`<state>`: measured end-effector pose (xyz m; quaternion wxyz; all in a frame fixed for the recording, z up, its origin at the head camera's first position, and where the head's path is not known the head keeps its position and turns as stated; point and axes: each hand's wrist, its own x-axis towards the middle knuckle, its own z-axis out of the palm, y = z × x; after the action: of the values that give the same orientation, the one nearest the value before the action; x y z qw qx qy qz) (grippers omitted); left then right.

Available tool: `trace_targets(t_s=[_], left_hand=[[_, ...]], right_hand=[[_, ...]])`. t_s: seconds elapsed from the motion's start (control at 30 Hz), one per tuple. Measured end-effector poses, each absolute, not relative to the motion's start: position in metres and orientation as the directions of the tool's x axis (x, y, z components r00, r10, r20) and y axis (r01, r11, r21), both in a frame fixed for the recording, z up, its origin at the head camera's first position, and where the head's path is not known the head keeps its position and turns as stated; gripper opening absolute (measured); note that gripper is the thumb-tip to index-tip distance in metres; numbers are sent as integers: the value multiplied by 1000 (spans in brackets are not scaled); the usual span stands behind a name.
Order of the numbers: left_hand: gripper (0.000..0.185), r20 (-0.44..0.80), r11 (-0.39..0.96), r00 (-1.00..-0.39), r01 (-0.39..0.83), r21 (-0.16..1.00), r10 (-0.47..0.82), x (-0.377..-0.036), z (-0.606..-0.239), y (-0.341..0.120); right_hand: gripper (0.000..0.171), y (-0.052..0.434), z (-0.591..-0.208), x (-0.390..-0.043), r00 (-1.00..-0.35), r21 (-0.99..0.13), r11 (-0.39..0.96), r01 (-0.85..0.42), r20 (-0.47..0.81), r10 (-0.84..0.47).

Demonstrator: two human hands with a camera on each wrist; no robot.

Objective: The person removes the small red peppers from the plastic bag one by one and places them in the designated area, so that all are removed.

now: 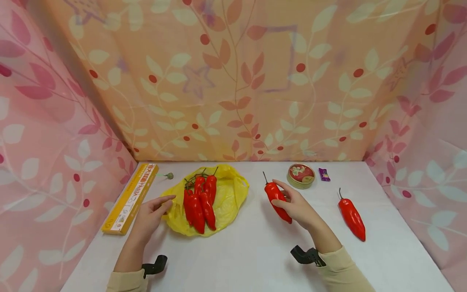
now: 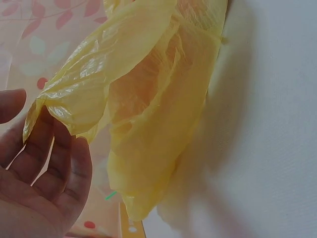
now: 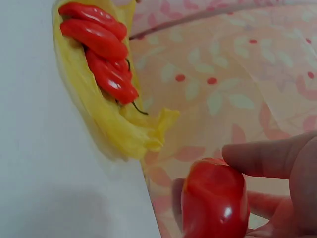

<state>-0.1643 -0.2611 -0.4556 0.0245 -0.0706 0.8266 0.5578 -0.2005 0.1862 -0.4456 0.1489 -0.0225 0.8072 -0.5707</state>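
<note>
Yellow bag (image 1: 226,198) lying crumpled at centre-left, carrying glossy red peppers (image 1: 198,200). Left hand (image 1: 151,215) resting relaxed, fingers touching the bag's edge. Right hand (image 1: 297,207), centre-right, curling round a shiny red pepper (image 1: 276,194), stem pointing upward.

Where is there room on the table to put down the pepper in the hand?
The widest bare patch lies between the yellow bag and the right hand holding the pepper, running to the front edge. Another lies between that hand and the lone pepper. It is crowded near the tin and candy.
</note>
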Motion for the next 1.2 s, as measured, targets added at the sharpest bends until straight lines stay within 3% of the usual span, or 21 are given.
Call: trace_targets(t_s=[0.23,0.47,0.73,1.0,1.2], left_hand=[[46,-146,358,-988,-156,921,-55,-168,-455,-255],[49,-158,381,-985,-170,909,-63,-168,-456,-252],[50,-162,377,-985,-170,911,-53,-168,-456,-252],[51,-165,394,-984,-177,902,-64,-167,-459,-257],[50,-176,380,-982,-186,906,-60,-167,-461,-257]], right_hand=[[70,228,-448,-190,-987,-849,523,70,-135,-86],[71,268,-453,-180,-986,-749,643,159,-151,68],[72,309,-456,-175,-974,-675,707,208,-208,89],[72,331,-462,-178,-986,-527,833,167,-113,126],[67,337,-469,-180,-992,-492,862,119,-29,121]])
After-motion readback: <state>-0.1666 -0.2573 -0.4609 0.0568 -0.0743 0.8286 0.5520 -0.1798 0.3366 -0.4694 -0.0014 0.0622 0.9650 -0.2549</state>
